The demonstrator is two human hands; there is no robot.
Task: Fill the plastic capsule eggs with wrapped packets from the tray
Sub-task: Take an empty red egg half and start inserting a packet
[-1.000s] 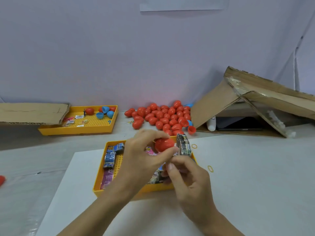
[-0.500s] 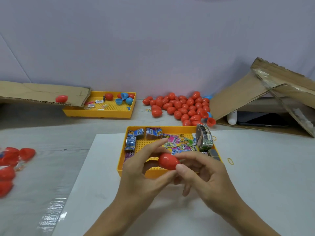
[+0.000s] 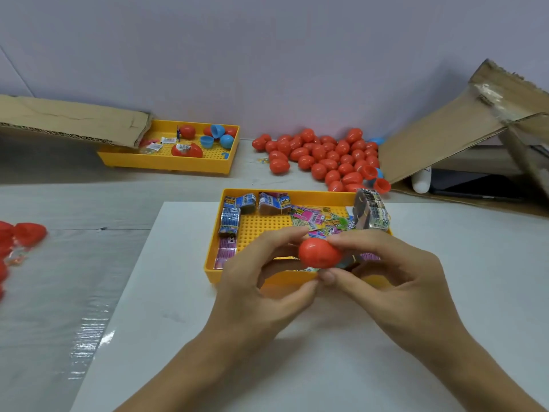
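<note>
A closed red capsule egg [image 3: 319, 252] is pinched between the fingertips of my left hand [image 3: 261, 289] and my right hand [image 3: 398, 281], just above the near edge of the yellow tray [image 3: 215, 230]. The tray holds several wrapped packets [image 3: 318, 220], blue ones at its left and back, pink and green ones in the middle, and a banded bundle [image 3: 371, 212] at its back right corner. A pile of several red capsule eggs [image 3: 323, 159] lies behind the tray near the wall.
A second yellow tray [image 3: 166, 165] at the back left holds red and blue egg halves and small packets, partly under a cardboard sheet [image 3: 74, 118]. An open cardboard box [image 3: 475, 135] lies at the back right. More red eggs [image 3: 20, 236] sit at the left edge.
Both hands have brought the red egg down from above the tray to its near edge, and the view has tilted downward and shifted left. Both hands still hold the egg.
</note>
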